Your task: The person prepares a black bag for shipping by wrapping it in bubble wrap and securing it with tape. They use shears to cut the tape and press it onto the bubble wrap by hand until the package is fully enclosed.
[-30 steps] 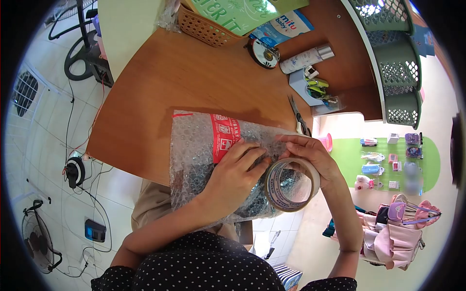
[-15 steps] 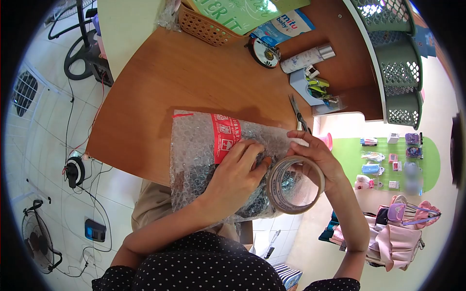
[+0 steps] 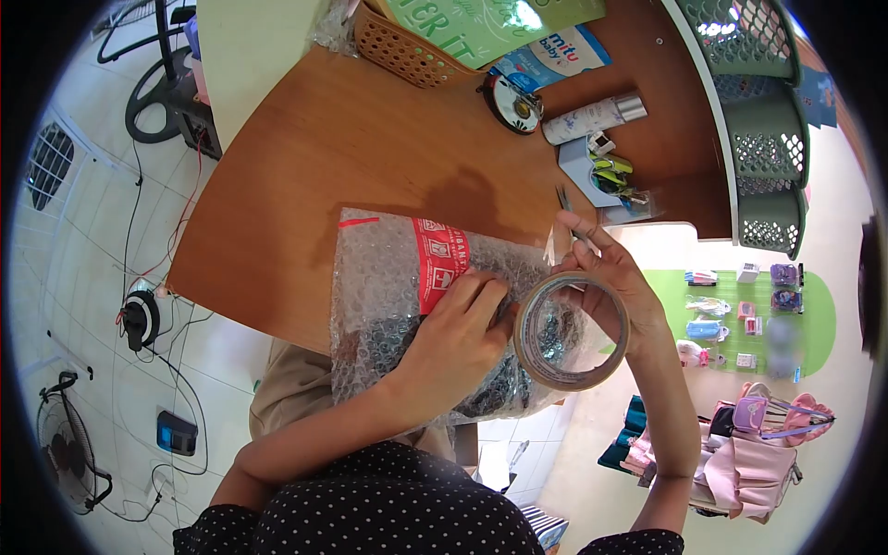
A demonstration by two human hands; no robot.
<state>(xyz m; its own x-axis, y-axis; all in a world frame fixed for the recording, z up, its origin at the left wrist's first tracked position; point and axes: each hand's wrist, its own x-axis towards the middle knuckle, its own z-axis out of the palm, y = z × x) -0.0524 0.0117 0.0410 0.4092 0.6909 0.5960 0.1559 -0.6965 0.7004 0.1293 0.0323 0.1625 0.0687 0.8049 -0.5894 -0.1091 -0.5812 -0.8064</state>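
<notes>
A bubble-wrapped package (image 3: 379,240) with a red printed sticker (image 3: 442,264) lies at the front edge of the brown desk, dark contents showing through. My left hand (image 3: 458,338) presses on it, fingers curled against the wrap and thumb bent; what is under the fingertips is hidden. In my right hand (image 3: 615,287) is a wide roll of packing tape (image 3: 532,356), tilted over the package's right end. The right index finger and thumb are raised above the roll. Scissors (image 3: 562,199) lie just beyond that hand, partly covered by it.
On the desk (image 3: 314,139) stand a brown woven basket (image 3: 407,51), a mitu baby pack (image 3: 555,57), a round tin-like object (image 3: 511,104), a spray can (image 3: 595,117) and a pale blue holder (image 3: 585,171). Green perforated baskets (image 3: 763,139) are stacked at the right.
My right hand has shifted slightly with the tape roll, its index finger now lifted higher near the scissors. My left hand stays on the package. The whole view has shifted a little.
</notes>
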